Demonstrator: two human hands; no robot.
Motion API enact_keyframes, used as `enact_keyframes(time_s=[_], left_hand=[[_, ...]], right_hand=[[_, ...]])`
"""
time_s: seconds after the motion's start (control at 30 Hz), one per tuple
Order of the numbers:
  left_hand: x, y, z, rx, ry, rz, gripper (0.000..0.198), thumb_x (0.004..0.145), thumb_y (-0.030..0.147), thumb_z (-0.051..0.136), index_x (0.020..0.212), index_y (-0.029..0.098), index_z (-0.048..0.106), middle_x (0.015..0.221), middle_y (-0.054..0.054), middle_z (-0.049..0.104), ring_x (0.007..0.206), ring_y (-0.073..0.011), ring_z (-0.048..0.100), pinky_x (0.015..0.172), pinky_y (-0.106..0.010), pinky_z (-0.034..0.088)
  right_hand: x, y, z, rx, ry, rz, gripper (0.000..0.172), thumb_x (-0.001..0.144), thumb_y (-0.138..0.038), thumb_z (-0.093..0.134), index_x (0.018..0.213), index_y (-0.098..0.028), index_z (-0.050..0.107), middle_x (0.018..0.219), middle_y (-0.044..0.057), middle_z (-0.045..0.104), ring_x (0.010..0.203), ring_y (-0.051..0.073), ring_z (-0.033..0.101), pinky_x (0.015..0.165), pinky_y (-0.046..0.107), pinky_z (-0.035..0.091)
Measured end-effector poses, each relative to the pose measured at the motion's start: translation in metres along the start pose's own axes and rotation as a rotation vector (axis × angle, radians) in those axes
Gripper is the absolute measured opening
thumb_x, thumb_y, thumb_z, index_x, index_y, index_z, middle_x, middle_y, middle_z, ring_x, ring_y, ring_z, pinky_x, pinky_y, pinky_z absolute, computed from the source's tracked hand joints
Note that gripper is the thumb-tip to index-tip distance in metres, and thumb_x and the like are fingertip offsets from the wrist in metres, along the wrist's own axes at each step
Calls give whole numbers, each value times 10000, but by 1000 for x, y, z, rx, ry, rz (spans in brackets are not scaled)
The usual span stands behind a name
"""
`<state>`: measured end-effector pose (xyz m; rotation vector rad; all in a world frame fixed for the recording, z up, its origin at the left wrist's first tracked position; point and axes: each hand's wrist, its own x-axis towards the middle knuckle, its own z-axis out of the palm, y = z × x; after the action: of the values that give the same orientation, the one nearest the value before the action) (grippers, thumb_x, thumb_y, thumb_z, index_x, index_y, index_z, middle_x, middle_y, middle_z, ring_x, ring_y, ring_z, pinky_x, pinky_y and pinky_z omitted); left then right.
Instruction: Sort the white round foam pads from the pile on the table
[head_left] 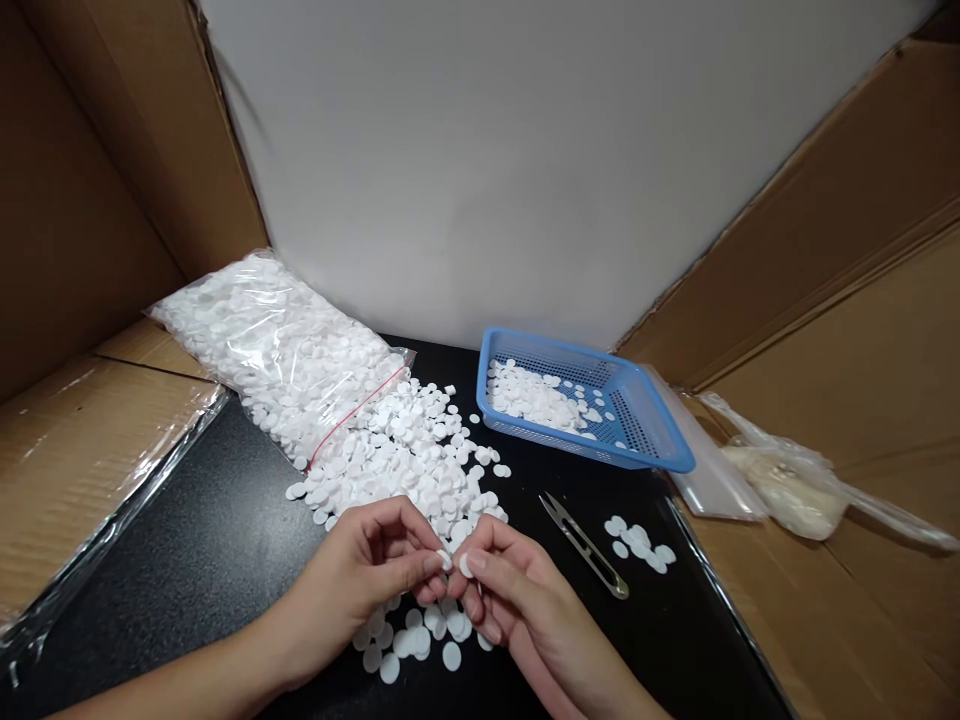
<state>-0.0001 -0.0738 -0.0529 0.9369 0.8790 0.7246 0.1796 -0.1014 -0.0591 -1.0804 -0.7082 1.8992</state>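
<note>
Over the near edge of a heap of small white discs (420,460), my two hands meet fingertip to fingertip. My left hand (375,560) pinches a white disc (445,560) between thumb and forefinger. Close beside it, my right hand (517,580) grips another white disc (466,566) the same way. Loose discs (412,640) lie on the black tabletop below the hands. The heap spills from the mouth of a clear plastic bag (262,330) with a red zip line, lying full of discs at the left.
A blue perforated basket (585,450) at the back right holds many discs. Thread snips (585,545) lie right of my hands, beside a small group of discs (641,543). Clear plastic bags (795,490) rest on cardboard at the right. Cardboard and a white panel (510,180) wall the table.
</note>
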Motion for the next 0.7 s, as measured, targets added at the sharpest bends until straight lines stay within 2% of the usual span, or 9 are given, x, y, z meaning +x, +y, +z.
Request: enact_keyframes(time_s=[0.2,0.27,0.37,0.47,0.57,0.63,0.7], left_hand=[[-2,-1,1,7,13,-6,291,750,371,856,773,141,680,654,-1,711,618,-95,598,633,-193,464],[-2,-1,2,8,11,-3,290,745,375,858,774,141,688,662,-2,714,621,-95,596,632,-192,462],[-2,1,3,-14,16,-8,302,724,382,874,759,141,696,649,9,701,618,-91,593,631,-185,458],[-2,2,4,-33,21,-27,310,724,403,872,775,141,715,632,16,693,614,-88,590,632,-178,454],[-3,1,3,-56,27,-44,290,737,394,866,831,148,745,647,12,711,634,-92,606,649,-175,456],[-3,-1,3,-70,40,-49,267,724,368,878,820,152,753,646,8,721,632,-94,614,648,-174,458],[-3,-3,2,-79,56,-47,247,708,343,889,793,155,752,640,5,727,624,-96,620,640,-175,460]], right_hand=[[-5,-6,0,9,-31,-55,195,703,-257,740,749,-182,566,707,-1,647,554,83,448,500,195,294],[-6,-4,1,-20,-41,-57,205,714,-278,753,814,-176,607,725,-4,633,576,86,448,514,195,297],[-3,2,0,-126,-44,-109,257,776,-367,781,870,-186,624,759,1,632,605,102,481,594,227,380],[2,11,-3,-315,38,-225,266,774,-406,793,821,-198,635,715,-9,600,620,135,516,632,272,422],[5,21,-8,-561,167,-415,213,805,-397,753,763,-204,673,676,-2,601,596,148,512,552,263,384],[5,26,-11,-658,196,-533,202,839,-387,723,744,-211,690,676,7,634,568,144,509,524,262,374],[5,29,-12,-672,196,-580,212,856,-399,712,753,-215,698,683,12,658,554,144,520,516,261,387]])
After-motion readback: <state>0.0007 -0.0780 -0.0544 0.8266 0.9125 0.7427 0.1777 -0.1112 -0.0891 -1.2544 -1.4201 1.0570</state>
